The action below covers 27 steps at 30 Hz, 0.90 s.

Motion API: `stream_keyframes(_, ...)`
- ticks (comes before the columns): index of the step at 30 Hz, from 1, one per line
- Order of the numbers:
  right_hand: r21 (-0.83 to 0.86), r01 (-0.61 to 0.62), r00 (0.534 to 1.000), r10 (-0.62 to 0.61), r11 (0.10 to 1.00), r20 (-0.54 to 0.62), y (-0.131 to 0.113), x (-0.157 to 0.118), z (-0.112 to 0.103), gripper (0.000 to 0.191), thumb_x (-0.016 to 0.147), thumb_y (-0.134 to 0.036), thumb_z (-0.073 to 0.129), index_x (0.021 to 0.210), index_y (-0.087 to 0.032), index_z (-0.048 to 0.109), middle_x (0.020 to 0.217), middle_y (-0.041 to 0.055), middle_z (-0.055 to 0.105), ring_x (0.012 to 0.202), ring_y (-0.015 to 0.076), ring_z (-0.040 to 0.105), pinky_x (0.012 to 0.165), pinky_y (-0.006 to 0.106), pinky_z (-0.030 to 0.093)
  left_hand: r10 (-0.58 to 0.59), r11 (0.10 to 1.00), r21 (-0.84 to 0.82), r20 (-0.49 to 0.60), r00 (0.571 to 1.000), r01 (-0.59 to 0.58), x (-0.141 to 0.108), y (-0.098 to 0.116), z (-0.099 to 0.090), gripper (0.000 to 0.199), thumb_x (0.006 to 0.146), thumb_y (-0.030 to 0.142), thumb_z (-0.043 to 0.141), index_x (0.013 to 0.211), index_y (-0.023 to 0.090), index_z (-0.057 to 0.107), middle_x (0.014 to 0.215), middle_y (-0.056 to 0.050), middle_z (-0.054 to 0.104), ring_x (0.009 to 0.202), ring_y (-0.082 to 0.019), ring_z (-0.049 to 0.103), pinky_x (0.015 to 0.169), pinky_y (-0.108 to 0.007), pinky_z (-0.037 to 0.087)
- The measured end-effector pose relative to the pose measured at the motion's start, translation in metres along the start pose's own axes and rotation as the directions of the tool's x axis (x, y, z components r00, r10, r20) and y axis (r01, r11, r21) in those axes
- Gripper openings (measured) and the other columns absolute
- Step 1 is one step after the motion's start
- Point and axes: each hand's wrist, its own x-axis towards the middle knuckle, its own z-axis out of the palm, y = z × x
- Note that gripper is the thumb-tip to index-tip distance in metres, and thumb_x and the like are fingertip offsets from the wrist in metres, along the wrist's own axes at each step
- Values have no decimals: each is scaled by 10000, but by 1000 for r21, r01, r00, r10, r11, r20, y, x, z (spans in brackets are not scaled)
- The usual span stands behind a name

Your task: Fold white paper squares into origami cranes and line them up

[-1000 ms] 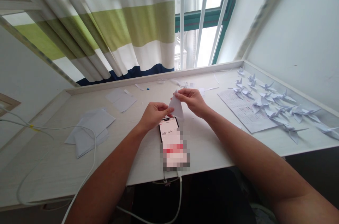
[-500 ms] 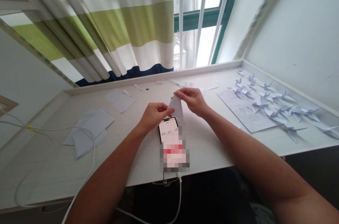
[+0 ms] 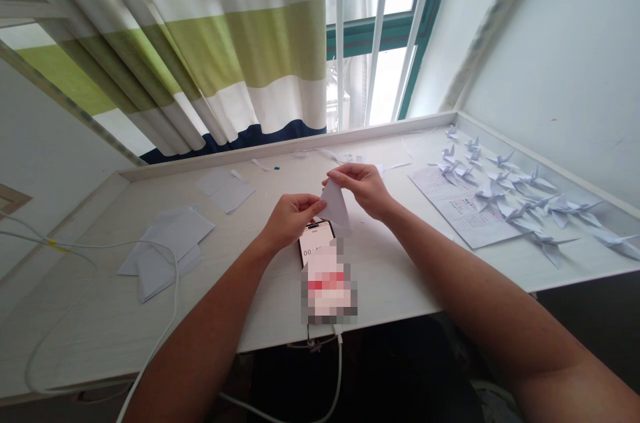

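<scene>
A folded piece of white paper [image 3: 336, 207], roughly triangular, is held up off the table between my two hands. My left hand [image 3: 296, 215] pinches its left edge between thumb and fingers. At the paper's top corner, my right hand [image 3: 361, 184] is closed in a pinch. Just below the paper lies a phone [image 3: 315, 243] showing a timer, its lower part blurred out. Several folded paper cranes [image 3: 500, 196] rest at the right, some on a printed sheet [image 3: 450, 209].
Loose white paper sheets [image 3: 170, 243] are piled at the left, with more squares [image 3: 227, 189] behind them. A white cable [image 3: 173, 303] loops across the left side. Paper scraps [image 3: 350, 158] lie near the back ledge, below the curtain [image 3: 240, 43].
The folded paper has turned slightly, its lower end now swung a little to the right. Both hands keep their pinch and have barely moved.
</scene>
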Motion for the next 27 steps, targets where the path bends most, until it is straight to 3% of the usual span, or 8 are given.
stream_keyframes(7,48,10,999,-8,999,-48,-2,-1,4,273,788,-458,902,761,-213,784,775,37,799,740,180,741,735,336,607,25,998,55,45,999,-27,-2,3,2,443,922,595,698,980,175,827,922,-78,821,818,-213,742,737,-303,589)
stream_keyframes(18,-6,24,997,-24,1000,-76,-2,-2,5,304,774,-504,898,778,-217,797,798,47,808,724,183,728,712,341,611,14,1000,-4,57,998,-14,-2,4,5,427,905,575,724,986,167,822,914,-78,818,808,-210,737,733,-309,583)
stream_keyframes(23,18,9,997,-7,1000,-71,-4,-3,9,288,761,-479,910,756,-221,785,773,35,797,703,180,729,712,347,615,1,998,-69,-1,1000,-1,-2,5,9,442,837,585,800,974,165,815,941,-84,821,817,-209,734,704,-301,575)
stream_keyframes(27,17,-7,998,7,1000,-56,-4,-5,11,303,773,-496,894,771,-215,782,796,38,798,700,175,721,719,347,615,11,998,-53,-49,999,-14,-2,6,10,447,827,606,800,908,167,814,843,-63,799,714,-177,686,639,-286,541)
